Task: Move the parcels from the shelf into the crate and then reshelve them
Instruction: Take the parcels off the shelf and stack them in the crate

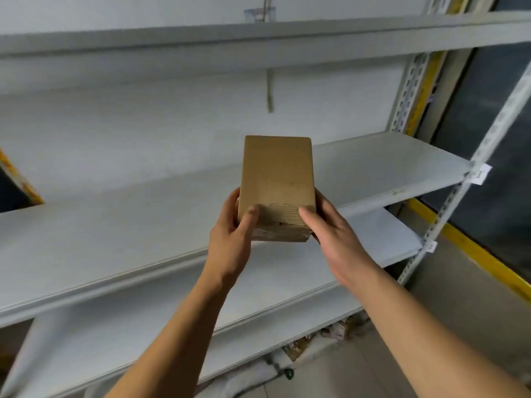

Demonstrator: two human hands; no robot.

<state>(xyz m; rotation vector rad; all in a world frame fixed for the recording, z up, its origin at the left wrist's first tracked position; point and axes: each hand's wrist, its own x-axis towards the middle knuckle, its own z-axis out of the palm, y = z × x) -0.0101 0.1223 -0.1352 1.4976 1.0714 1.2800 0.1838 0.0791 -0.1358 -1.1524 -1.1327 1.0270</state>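
Note:
A small brown cardboard parcel (277,179) is held in the air in front of the grey middle shelf (120,234), its long side pointing away from me. My left hand (232,237) grips its near left corner, thumb on top. My right hand (333,234) grips the near right corner, thumb on top and fingers underneath. The parcel's far end hangs over the shelf board. The crate is out of view.
A higher shelf (258,38) runs above and a lower shelf (373,237) sits below. Perforated metal uprights (448,208) stand at the right, with paper tags. A yellow-edged frame (474,254) lies beyond. Wrapped items (301,346) lie on the floor under the shelves.

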